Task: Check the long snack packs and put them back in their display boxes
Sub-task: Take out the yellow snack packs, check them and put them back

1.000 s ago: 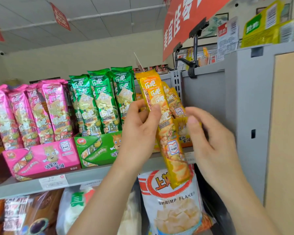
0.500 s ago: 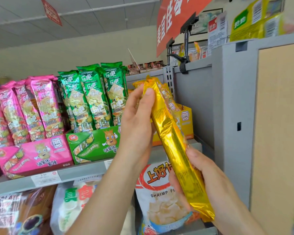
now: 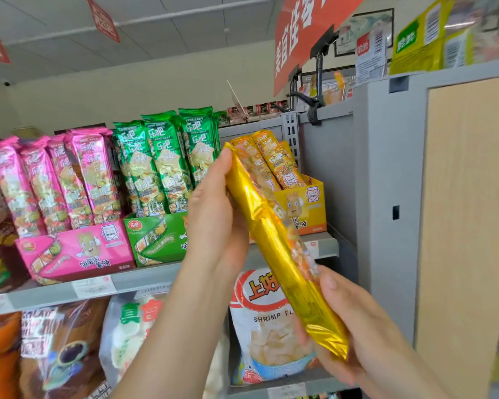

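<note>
My left hand (image 3: pixel 213 214) grips the upper half of 1 long yellow pack (image 3: pixel 271 234); my right hand (image 3: pixel 357 335) pinches its lower end, thumb on top. The pack slants, shiny seam side toward me, in front of the yellow display box (image 3: pixel 314 208) on the shelf (image 3: pixel 144 280). Left of that box stand a green box (image 3: pixel 156 237) and a pink box (image 3: pixel 75 249), both holding upright packs.

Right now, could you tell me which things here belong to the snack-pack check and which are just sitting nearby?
Part of the job:
yellow snack pack, held by the left hand and the right hand
yellow display box
green display box
pink display box

Just nearby:
shrimp flakes bag
red hanging sign
shelf price label
</note>
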`<act>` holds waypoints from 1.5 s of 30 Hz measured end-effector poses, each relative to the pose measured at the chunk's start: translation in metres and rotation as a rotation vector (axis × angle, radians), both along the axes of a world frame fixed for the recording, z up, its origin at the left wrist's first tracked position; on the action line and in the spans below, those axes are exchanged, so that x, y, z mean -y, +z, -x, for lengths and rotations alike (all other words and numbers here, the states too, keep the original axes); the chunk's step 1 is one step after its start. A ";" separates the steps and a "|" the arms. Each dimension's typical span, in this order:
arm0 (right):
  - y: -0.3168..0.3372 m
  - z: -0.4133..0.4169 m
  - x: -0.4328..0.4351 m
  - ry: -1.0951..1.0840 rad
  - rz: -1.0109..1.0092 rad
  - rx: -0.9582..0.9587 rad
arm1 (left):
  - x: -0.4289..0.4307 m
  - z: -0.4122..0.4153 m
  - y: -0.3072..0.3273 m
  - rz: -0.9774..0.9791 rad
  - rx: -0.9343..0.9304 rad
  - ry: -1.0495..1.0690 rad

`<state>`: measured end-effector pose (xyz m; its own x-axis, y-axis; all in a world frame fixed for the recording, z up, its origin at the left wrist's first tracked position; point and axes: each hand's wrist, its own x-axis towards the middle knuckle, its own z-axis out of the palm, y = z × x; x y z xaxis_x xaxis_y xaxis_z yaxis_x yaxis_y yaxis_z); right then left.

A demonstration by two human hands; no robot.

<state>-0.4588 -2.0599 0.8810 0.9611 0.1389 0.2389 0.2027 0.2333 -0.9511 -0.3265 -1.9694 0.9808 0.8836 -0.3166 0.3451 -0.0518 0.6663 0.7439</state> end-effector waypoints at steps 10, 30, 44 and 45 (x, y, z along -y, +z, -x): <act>-0.025 0.007 -0.007 -0.449 -0.340 -0.166 | -0.001 0.024 -0.039 0.049 0.159 -0.097; -0.031 0.039 -0.014 -0.695 0.202 0.193 | -0.016 0.115 -0.108 -0.377 0.469 0.133; -0.013 0.027 -0.019 -0.743 0.016 0.418 | -0.042 0.128 -0.144 -0.551 0.607 0.212; -0.013 0.024 -0.018 -0.756 0.021 0.424 | -0.044 0.127 -0.147 -0.514 0.583 0.194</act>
